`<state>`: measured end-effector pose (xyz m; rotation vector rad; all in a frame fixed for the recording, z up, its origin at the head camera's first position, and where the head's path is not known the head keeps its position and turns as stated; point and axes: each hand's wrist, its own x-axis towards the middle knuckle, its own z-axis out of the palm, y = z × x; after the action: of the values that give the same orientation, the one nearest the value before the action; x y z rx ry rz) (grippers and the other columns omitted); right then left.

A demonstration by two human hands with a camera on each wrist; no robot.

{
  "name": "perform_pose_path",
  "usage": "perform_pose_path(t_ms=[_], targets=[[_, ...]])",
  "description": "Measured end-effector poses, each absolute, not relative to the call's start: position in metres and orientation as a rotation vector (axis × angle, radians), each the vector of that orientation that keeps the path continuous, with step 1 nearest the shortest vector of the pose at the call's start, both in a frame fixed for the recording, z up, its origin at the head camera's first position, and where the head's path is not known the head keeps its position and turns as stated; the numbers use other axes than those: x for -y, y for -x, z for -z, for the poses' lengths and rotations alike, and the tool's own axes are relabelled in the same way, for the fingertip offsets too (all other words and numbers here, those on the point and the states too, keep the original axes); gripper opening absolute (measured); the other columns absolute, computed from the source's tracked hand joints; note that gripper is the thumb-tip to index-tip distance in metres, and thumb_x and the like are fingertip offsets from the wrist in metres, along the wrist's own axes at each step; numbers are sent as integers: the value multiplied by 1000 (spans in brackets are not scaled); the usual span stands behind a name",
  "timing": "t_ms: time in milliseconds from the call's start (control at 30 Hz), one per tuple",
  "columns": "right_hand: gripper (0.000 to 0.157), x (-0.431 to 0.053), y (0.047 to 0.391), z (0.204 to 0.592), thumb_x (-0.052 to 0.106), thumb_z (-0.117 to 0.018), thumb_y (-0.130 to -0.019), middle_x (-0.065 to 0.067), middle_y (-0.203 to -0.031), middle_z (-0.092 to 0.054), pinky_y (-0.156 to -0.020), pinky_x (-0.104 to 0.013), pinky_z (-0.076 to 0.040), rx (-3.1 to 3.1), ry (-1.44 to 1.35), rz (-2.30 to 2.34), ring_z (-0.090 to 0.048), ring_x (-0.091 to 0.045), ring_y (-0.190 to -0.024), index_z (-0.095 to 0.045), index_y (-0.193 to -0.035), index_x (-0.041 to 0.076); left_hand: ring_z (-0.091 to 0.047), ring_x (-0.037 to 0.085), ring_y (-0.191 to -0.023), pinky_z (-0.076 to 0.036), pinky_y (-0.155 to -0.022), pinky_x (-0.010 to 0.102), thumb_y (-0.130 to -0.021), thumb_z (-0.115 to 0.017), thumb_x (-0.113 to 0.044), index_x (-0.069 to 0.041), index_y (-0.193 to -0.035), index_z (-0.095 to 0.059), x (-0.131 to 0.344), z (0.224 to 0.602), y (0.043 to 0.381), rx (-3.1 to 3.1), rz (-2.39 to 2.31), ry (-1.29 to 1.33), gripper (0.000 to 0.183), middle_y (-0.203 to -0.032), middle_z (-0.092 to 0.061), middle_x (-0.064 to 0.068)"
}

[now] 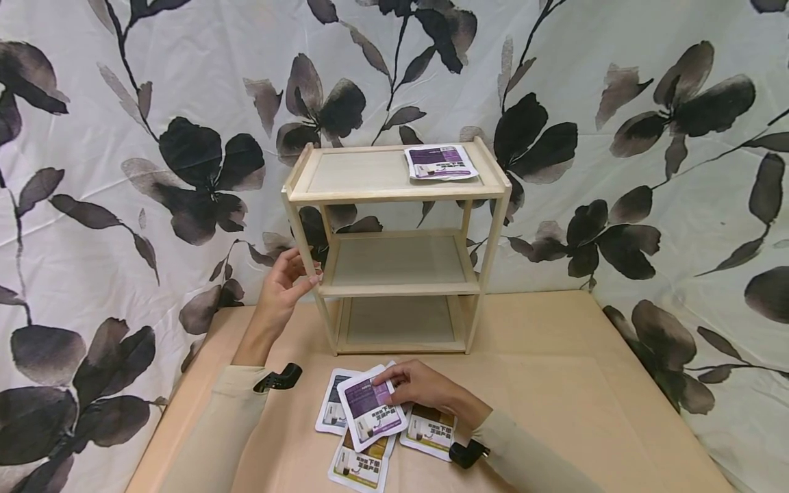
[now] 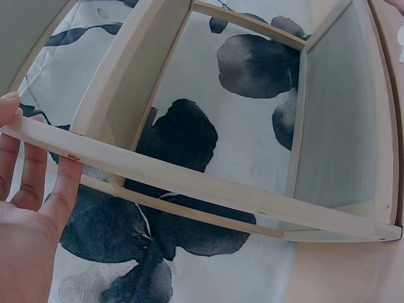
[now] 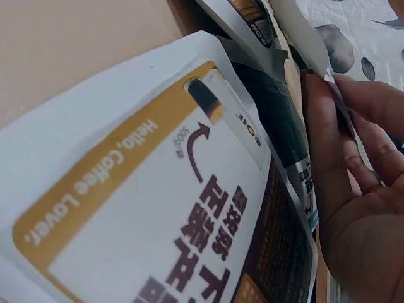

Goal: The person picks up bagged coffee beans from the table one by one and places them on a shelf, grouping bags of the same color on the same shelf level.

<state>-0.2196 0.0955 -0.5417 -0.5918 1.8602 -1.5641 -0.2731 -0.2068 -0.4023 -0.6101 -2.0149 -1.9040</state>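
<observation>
A small wooden three-tier shelf (image 1: 401, 289) stands upright on the table. My left hand (image 1: 280, 294) grips its left front post (image 2: 158, 170), thumb on one side and fingers on the other. In front of the shelf, my right hand (image 1: 425, 387) pinches a white-edged purple coffee packet (image 1: 370, 419) by its right edge. That packet overlaps several others: a dark-labelled one (image 1: 331, 414) at left, a yellow-brown one (image 1: 359, 469) below and another yellow-brown one (image 1: 429, 433) at right. The right wrist view shows a yellow-brown packet (image 3: 145, 183) close up, with the held packet seen edge-on.
A purple packet (image 1: 440, 163) lies on the right part of the shelf's top tier. Behind the table (image 1: 555, 383) hangs a white cloth (image 1: 696, 226) with dark flowers. Small black cameras (image 1: 280, 378) are worn on both wrists.
</observation>
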Motion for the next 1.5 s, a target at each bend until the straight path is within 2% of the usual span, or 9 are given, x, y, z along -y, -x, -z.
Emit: perform_pose_path(t_ms=[200,467,533,767,1033,1133,1300,1433,1500], targets=[[37,-100,221,538,5,-75,-87,-11,-104,-74,-63,-26,-56,-1883,605,1573,-69,-15,-78,-72,-123,10,-61,19,-107,-51,-92,28,-94,-66,4,-12,-139,-53,207,403,274,2014,1908,612,50,-119,-61,17],[42,-104,223,523,2,-75,-85,-10,-106,-71,-66,-32,-58,-1878,633,1606,-70,-18,-82,-68,-126,8,-62,19,-106,-52,-91,28,-93,-67,5,-11,-138,-54,207,403,275,2000,1915,614,50,-120,-59,25],[43,-105,224,519,2,-75,-86,-11,-105,-71,-63,-33,-57,-1873,653,1612,-69,-18,-79,-67,-128,8,-62,19,-106,-52,-91,28,-93,-67,6,-11,-138,-53,207,403,275,2000,1914,615,50,-120,-60,22],[47,-108,226,504,-1,-74,-86,-13,-102,-70,-60,-32,-54,-1814,686,1660,-68,-18,-77,-63,-132,5,-62,20,-107,-52,-92,29,-93,-68,5,-11,-139,-53,207,403,275,2001,1915,621,51,-122,-56,31],[51,-112,226,487,-2,-75,-87,-13,-105,-68,-59,-29,-52,-1802,695,1674,-64,-18,-76,-59,-136,4,-63,19,-108,-53,-92,28,-93,-68,6,-11,-140,-52,208,403,275,2004,1911,618,53,-122,-55,33],[52,-114,226,480,-2,-74,-88,-14,-109,-69,-61,-29,-54,-1799,694,1673,-66,-19,-79,-58,-137,6,-63,19,-107,-53,-92,27,-93,-68,6,-11,-140,-52,207,403,275,2003,1913,617,53,-122,-55,33],[52,-117,227,467,0,-73,-90,-16,-115,-69,-67,-36,-60,-1803,706,1678,-73,-25,-88,-57,-139,7,-63,19,-108,-53,-93,28,-93,-68,6,-11,-140,-53,207,403,275,1995,1919,618,52,-119,-62,19],[52,-119,227,456,2,-75,-90,-19,-110,-71,-67,-39,-61,-1841,729,1683,-74,-27,-86,-57,-139,8,-63,18,-108,-53,-93,27,-93,-67,6,-11,-140,-53,207,403,275,1994,1922,617,52,-115,-65,4],[53,-120,227,451,2,-75,-90,-19,-108,-72,-67,-40,-62,-1854,743,1687,-74,-28,-84,-57,-139,8,-63,18,-108,-53,-93,27,-93,-67,6,-12,-140,-53,207,403,276,1993,1921,617,52,-115,-65,1]])
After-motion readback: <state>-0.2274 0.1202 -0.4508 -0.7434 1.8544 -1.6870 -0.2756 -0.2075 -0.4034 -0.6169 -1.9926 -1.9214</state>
